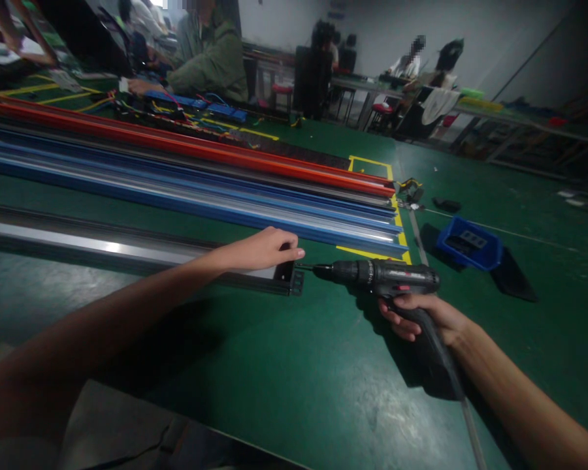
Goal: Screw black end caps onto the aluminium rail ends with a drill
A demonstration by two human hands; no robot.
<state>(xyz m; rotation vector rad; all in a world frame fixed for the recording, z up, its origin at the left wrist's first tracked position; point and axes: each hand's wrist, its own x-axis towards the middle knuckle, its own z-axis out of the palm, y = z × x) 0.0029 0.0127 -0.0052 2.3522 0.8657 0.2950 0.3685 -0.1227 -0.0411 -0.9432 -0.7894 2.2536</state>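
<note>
Right hand [445, 316] around the drill [404, 277], left hand [269, 250] on the rail [112, 247] (grip unclear).

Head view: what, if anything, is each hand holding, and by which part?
Right hand: the drill, by its handle. Left hand: on the nearest profile, grip unclear.

The left hand [267, 250] and right hand [443, 314] are bare, with slender fingers. Left forearm [151, 294] and right forearm [514, 385] look slim, uncovered along their visible length.
</note>
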